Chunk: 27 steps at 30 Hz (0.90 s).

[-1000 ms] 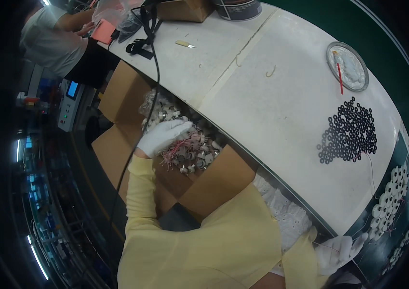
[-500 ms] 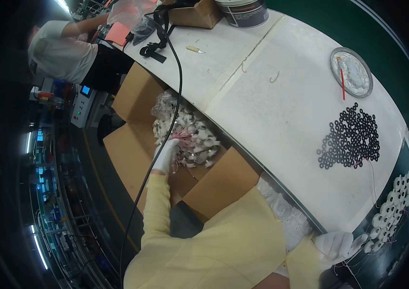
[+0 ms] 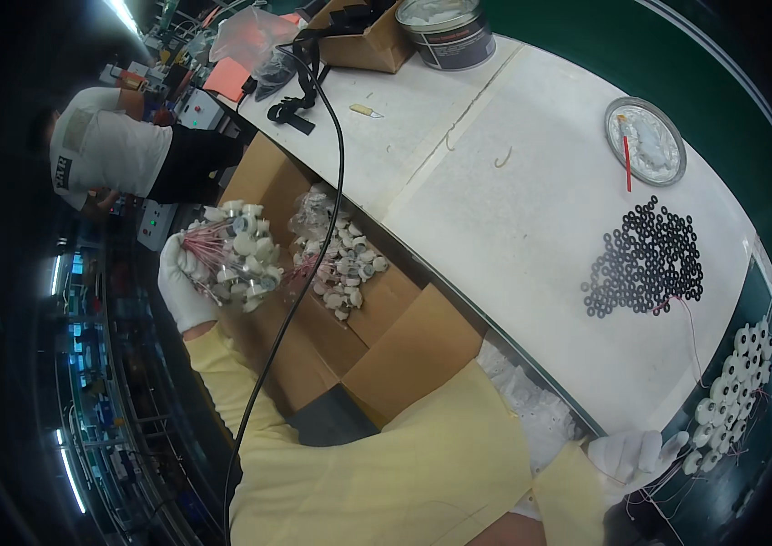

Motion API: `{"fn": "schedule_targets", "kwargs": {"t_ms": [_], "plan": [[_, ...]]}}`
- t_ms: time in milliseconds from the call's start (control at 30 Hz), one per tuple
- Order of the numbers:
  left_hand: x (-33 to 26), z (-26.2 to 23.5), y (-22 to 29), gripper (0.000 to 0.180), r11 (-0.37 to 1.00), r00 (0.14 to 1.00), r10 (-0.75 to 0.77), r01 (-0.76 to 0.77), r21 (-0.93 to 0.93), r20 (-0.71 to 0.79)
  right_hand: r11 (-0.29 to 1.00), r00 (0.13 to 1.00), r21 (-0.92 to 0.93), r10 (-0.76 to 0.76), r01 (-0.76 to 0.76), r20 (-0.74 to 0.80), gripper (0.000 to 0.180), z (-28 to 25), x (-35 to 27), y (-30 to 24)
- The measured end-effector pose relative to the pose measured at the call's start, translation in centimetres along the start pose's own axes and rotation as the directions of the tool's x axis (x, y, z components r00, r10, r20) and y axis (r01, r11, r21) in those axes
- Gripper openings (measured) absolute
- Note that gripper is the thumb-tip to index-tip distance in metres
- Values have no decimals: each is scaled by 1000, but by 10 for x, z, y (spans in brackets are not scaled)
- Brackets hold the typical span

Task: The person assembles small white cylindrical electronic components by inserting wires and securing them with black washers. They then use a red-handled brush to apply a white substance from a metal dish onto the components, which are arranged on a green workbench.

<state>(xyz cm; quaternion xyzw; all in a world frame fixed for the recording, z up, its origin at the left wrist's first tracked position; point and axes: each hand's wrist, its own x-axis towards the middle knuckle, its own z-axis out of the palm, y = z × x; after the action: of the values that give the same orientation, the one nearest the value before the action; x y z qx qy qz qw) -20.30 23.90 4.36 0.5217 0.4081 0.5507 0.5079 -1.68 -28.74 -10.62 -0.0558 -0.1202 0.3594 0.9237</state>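
My left hand, in a white glove, is closed round the red wires of a bunch of small white wired parts. The bunch hangs above the left side of an open cardboard box. More of these white parts lie inside, beside crumpled clear plastic. My right hand, also gloved, rests at the table's near right corner with fingers partly stretched out and apart. Its fingertips are close to several rows of round white parts with dark centres; thin wires run by the hand.
Small black rings lie spread on the white table, below a round lid with white paste and a red stick. A black cable crosses over the box. At the back are a tub and a cutter knife. A co-worker stands at left.
My left hand has lifted a bunch of white wired parts out of the pile and moved left with it. The right hand stays at the corner. The co-worker has shifted posture.
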Motion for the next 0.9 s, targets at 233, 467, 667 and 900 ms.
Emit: {"fn": "schedule_targets", "kwargs": {"t_ms": [233, 467, 667, 900], "plan": [[7, 5, 31, 29, 997, 988, -69, 74, -32, 139, 1000, 1000, 7, -20, 20, 23, 62, -2, -2, 0], [18, -4, 62, 50, 894, 966, 159, -228, 384, 205, 1000, 1000, 6, -20, 20, 12, 63, -5, -6, 0], [84, -86, -16, 43, -554, 579, 156, -620, 556, 800, 1000, 993, 19, -13, 11, 115, 63, -7, 0, 1], [35, -64, -54, 30, 898, 979, -142, 188, 398, -144, 999, 981, -27, -29, 34, 190, 61, -12, -2, 1]]}}
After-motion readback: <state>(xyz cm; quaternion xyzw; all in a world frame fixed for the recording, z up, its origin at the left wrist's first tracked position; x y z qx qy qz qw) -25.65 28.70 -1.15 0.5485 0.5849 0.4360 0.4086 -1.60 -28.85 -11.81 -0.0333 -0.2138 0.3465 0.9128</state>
